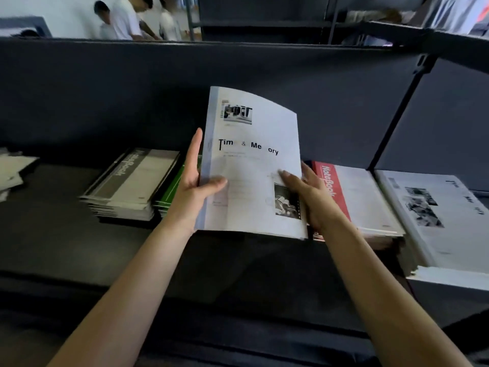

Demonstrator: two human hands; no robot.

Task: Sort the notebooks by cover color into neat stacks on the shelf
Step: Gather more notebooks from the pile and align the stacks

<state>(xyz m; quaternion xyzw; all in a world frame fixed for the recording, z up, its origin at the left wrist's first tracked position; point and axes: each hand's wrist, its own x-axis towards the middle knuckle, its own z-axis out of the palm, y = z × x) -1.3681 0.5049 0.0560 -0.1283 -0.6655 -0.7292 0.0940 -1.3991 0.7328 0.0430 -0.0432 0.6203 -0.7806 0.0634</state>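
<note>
I hold a white notebook [254, 160] titled "Time & Memory" up over the middle of the dark shelf [53, 234], tilted toward me. My left hand [194, 181] grips its left edge, thumb on the cover. My right hand [307, 192] pinches its lower right edge, thumb on the cover. On the shelf lie a grey-covered stack [129, 184] at left, a green stack [172, 194] partly hidden behind my left hand, a red-spined stack [357, 197] behind my right hand, and a white stack [444, 221] of the same title at far right.
A dark back panel [132, 88] and an upper shelf board close the space above. A vertical post [397, 120] divides the bays at right. Loose white papers [10, 168] lie at far left. People in white shirts [127, 19] stand beyond the shelving.
</note>
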